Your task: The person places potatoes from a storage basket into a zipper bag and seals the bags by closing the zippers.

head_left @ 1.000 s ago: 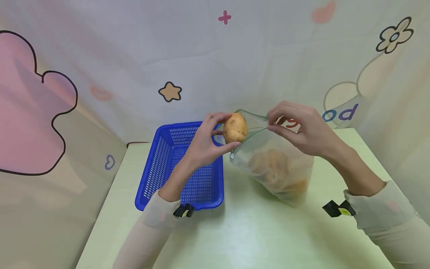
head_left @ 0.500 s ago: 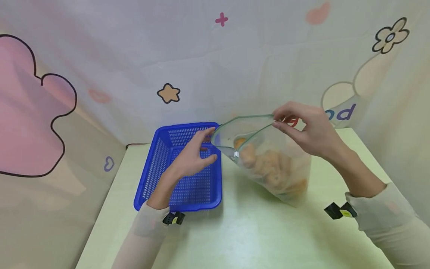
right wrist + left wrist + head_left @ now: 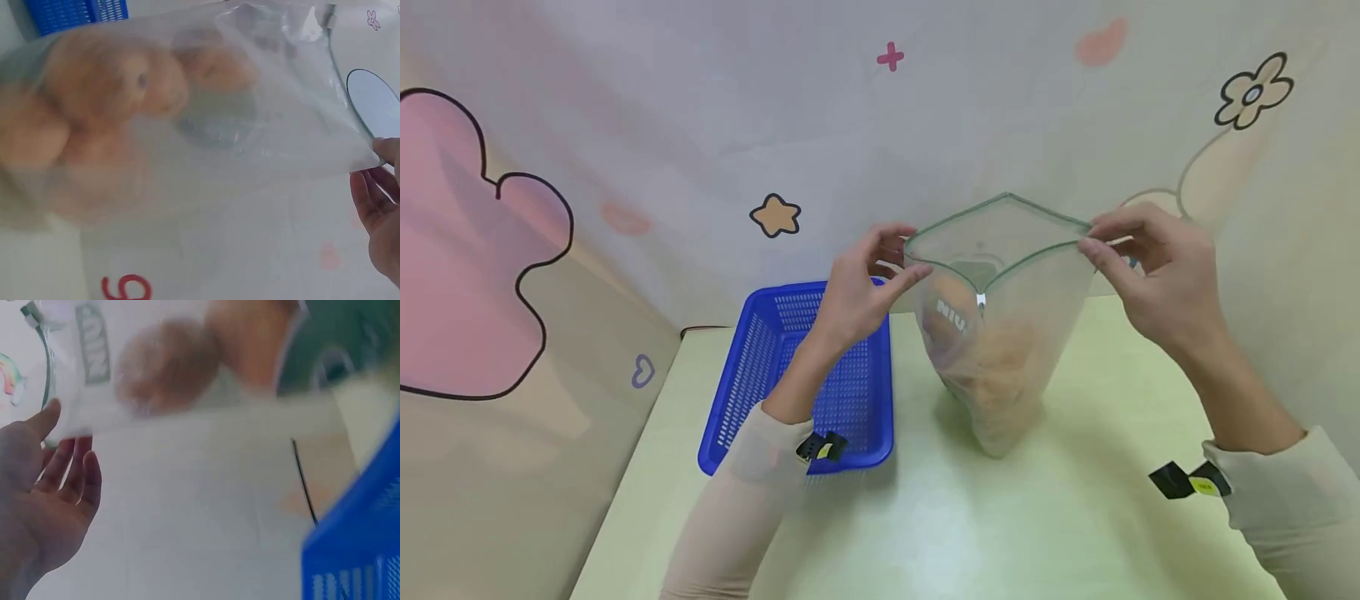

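Note:
A frosted zip bag (image 3: 1045,304) with a green-edged mouth hangs between both hands, its mouth spread wide. Potatoes (image 3: 1003,354) show blurred through its lower part; several round ones (image 3: 103,78) appear in the right wrist view. A white slider (image 3: 981,300) sits on the front rim, and "NIU" lettering is on the left side. My left hand (image 3: 865,283) pinches the left corner of the mouth between thumb and fingers. At the opposite corner, my right hand (image 3: 1176,279) pinches the rim, thumb in front.
A blue plastic basket (image 3: 891,392) with perforated walls stands left of the bag, no potatoes seen in it. Both rest on a pale green table (image 3: 955,517). A printed cloth (image 3: 850,125) hangs behind.
The left hand lowered a potato into the bag, let go, then took hold of the left rim. The right hand moved right, and the bag now hangs more upright with its mouth wider.

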`<state>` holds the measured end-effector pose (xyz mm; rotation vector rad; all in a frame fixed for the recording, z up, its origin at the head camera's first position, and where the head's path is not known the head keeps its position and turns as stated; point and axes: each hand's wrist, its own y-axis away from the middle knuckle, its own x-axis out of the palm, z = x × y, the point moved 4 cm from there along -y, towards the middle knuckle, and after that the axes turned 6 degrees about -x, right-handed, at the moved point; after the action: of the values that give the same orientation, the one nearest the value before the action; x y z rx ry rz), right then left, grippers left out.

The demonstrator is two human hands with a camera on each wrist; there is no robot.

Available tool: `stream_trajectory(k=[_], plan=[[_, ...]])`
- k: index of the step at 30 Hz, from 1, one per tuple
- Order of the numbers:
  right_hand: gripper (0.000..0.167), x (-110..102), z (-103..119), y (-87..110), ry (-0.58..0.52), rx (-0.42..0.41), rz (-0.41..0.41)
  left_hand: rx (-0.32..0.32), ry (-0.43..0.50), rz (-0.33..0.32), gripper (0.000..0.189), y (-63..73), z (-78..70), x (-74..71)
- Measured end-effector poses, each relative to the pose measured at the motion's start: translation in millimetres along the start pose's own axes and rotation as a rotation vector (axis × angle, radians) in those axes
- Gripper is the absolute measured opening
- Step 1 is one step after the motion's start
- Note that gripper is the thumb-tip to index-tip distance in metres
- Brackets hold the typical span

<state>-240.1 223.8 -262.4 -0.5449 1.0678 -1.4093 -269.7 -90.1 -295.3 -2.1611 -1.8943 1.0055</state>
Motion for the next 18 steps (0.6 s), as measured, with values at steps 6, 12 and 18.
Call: stream_trajectory(k=[6,12,18], plan=[[0.022,-2.3,-9.0,36.0,-0.108,0.093,-0.029,0.032,0.058,-0.110,0.050,14.9,-6.5,15.3],[0.022,4.1,-11.4,44.5,-0.261,0.109,-0.059,0.175,-0.071,-0.301,0.040,53.7,-32.3,28.0],[0.038,3.6,-16.5,45.2,-0.247,0.158,0.007,0.292,-0.403,-0.206,0.034,76.6,-63.7,66.0]])
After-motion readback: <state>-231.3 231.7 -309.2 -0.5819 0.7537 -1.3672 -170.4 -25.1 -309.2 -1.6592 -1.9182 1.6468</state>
